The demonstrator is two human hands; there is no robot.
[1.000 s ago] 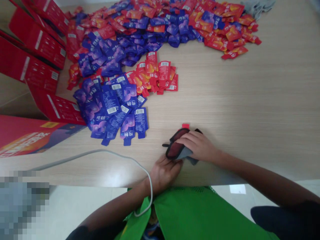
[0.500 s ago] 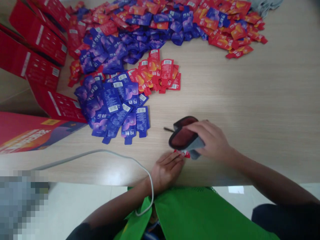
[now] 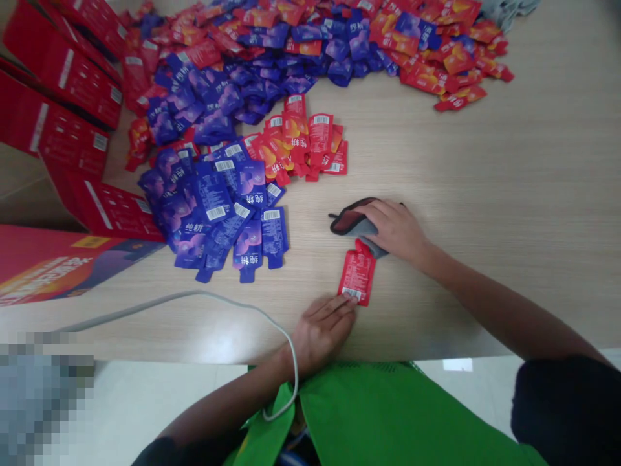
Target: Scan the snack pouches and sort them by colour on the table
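Observation:
A single red sachet [image 3: 358, 277] lies flat on the wooden table [image 3: 485, 194] near its front edge. My left hand [image 3: 321, 330] rests flat with its fingertips pressing the sachet's near end. My right hand [image 3: 395, 228] is closed on a grey and dark red pad [image 3: 350, 221], which sits on the table just beyond the sachet's far end.
A small group of blue sachets [image 3: 218, 207] and one of red sachets [image 3: 301, 145] lie to the left. A big mixed heap [image 3: 291, 45] covers the far side. Red cartons [image 3: 63, 116] line the left edge. A grey cable [image 3: 194, 298] runs along the front.
My right hand slid the pad away from me over the sachet, uncovering it. My left hand stayed at the sachet's near end.

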